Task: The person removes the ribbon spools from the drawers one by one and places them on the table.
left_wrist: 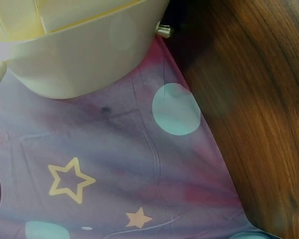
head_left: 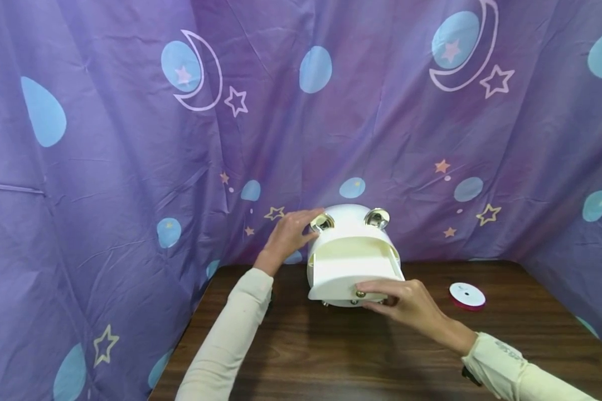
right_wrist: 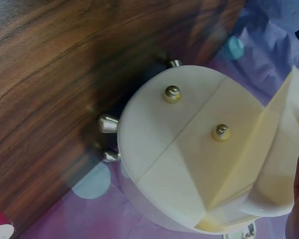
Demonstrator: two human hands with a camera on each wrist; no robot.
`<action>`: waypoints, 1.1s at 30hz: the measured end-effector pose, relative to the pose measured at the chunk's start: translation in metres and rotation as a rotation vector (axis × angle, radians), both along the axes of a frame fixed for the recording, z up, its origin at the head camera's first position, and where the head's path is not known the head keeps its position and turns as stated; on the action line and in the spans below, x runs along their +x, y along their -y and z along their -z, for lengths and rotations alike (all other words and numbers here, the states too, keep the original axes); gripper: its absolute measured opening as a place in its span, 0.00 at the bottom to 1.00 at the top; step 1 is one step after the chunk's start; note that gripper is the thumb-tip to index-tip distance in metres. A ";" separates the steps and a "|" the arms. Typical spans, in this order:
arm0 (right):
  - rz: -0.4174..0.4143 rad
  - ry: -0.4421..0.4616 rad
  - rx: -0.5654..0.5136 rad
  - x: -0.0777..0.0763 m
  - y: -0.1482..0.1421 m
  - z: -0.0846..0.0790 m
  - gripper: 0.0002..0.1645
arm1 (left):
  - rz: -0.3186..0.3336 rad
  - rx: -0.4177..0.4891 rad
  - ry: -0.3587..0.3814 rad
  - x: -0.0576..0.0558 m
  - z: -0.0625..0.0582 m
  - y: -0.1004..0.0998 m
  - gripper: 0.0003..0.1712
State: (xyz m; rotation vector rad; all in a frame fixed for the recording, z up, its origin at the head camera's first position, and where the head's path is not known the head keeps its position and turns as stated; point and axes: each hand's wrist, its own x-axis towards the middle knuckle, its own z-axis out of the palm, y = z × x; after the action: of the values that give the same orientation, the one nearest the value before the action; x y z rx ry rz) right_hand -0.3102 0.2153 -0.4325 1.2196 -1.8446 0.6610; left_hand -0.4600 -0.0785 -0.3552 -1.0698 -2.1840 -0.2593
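A small white rounded drawer box [head_left: 348,217] with shiny round ears and metal feet stands at the far side of the table. Its top drawer [head_left: 331,287] is pulled out, and no contents show inside. My right hand [head_left: 411,306] pinches the gold knob [head_left: 360,293] of that drawer between thumb and finger. Around the box's left ear [head_left: 323,222] my left hand [head_left: 291,234] holds on, fingers above and thumb below. In the right wrist view, two lower knobs [right_wrist: 221,132] sit on closed drawer fronts [right_wrist: 164,134]. Only fingertips of the left hand show in its wrist view.
A ribbon spool [head_left: 466,295] with a white face and pinkish-red edge lies right of the box on the dark wooden table [head_left: 301,356]. A purple curtain [head_left: 281,139] with moons and stars hangs directly behind the box and along the sides.
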 end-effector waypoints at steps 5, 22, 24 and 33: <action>-0.013 0.013 -0.013 -0.002 0.000 0.003 0.25 | -0.003 -0.005 -0.005 0.000 0.000 0.000 0.41; 0.024 0.003 -0.037 -0.006 0.003 -0.001 0.33 | 0.005 0.010 0.011 0.001 0.000 0.000 0.40; 0.036 -0.007 -0.042 -0.008 0.003 -0.003 0.34 | 0.007 0.010 0.011 0.001 0.000 0.001 0.40; 0.076 -0.003 -0.055 -0.018 0.002 -0.002 0.33 | 0.026 0.022 0.019 -0.001 0.000 0.000 0.40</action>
State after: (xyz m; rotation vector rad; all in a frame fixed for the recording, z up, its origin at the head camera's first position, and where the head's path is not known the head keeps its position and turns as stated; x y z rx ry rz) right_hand -0.3280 0.2138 -0.4304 1.1093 -1.8489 0.6626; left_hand -0.4605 -0.0785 -0.3556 -1.0879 -2.1809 -0.3060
